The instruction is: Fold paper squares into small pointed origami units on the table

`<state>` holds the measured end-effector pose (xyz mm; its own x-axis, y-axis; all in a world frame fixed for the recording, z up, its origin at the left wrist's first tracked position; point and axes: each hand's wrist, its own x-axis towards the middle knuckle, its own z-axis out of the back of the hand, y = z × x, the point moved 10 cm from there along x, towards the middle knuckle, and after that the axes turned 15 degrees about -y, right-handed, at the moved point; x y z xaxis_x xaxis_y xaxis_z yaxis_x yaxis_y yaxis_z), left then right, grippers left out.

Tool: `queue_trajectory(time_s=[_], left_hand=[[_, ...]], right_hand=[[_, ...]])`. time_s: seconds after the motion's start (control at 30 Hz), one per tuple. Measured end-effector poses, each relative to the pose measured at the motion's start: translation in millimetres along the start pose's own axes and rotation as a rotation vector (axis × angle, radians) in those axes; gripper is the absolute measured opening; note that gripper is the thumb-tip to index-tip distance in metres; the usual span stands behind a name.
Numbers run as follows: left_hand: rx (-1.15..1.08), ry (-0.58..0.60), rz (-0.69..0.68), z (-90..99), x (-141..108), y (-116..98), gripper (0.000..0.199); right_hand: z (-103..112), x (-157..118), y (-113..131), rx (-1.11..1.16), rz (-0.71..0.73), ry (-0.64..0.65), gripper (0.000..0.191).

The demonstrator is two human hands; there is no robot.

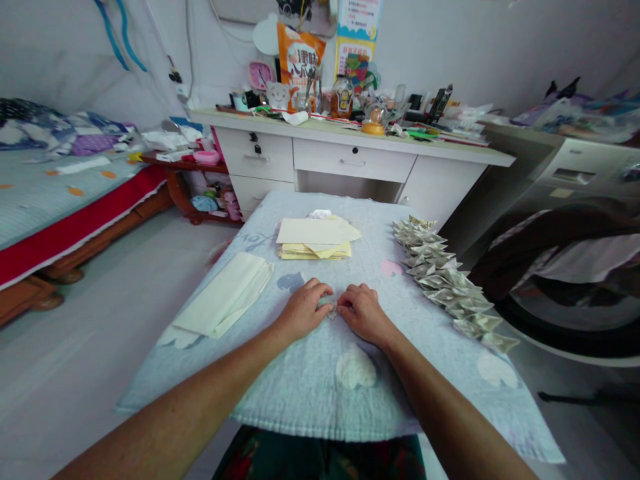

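Near the middle of the cloth-covered table, my left hand (305, 310) and my right hand (365, 313) almost meet. Between their fingertips is a small folded piece of paper (331, 311), pinched from both sides and mostly covered by the fingers. Its exact shape is too small to tell. Beyond my hands lies a stack of cream and yellow paper (315, 233). To the left rests a pile of pale folded sheets (223, 297). A long row of pointed, folded grey paper pieces (443, 273) runs along the right side.
A light blue quilted cloth (310, 393) covers the table. Behind it stands a white desk (350, 160) crowded with jars, a snack bag (299, 63) and a pink clock (261, 75). A bed (75, 193) is at left, a front-loading washing machine (575, 267) at right.
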<state>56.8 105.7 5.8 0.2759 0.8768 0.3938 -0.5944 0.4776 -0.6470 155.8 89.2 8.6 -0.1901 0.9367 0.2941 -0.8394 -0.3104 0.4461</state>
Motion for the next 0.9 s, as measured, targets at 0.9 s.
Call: queue_trajectory(time_s=[0.9], left_hand=[[0.000,0.095,0.092,-6.4,2.5,0.5,0.015]], right_hand=[[-3.8,-2.1,-4.1,-0.016,-0.024,-0.059,0.010]])
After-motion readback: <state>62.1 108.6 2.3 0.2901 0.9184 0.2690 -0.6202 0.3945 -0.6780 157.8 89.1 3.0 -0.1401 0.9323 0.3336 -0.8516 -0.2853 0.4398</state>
